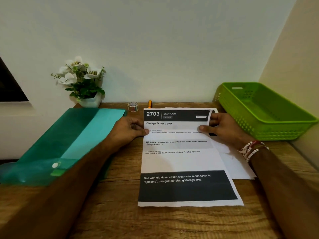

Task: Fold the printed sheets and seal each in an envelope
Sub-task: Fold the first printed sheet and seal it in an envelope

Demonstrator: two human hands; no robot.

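— forearms come in low from both sides, nearest of all. what do they reach?
— both meet at the white printed sheet (181, 159) with black bands at top and bottom. it lies flat on the brown wooden desk (120, 213), long axis running away from the person, heading at the far end.
— and the hands?
— the left hand (128, 129) pinches the left edge near the top, thumb on the print, fingers curled beside it. the right hand (222, 128), beaded bracelets at its wrist, pinches the right edge opposite, thumb on top, fingers behind the far right corner, which curls up a little.
— so which way does the fold go?
— my guess is that the far end comes toward the person, across the long axis. the near edge lies well apart from both hands, about equally far from each, so neither leads.
— and around it?
— more plain white sheets (238, 168) lie under it, showing to the right. a teal plastic snap folder (72, 140) lies to the left, a lime green plastic basket (276, 133) to the right. a small roll of tape (133, 106), an orange pen (150, 104) and a white pot of white flowers (81, 80) sit by the wall. i can't pick out an envelope.
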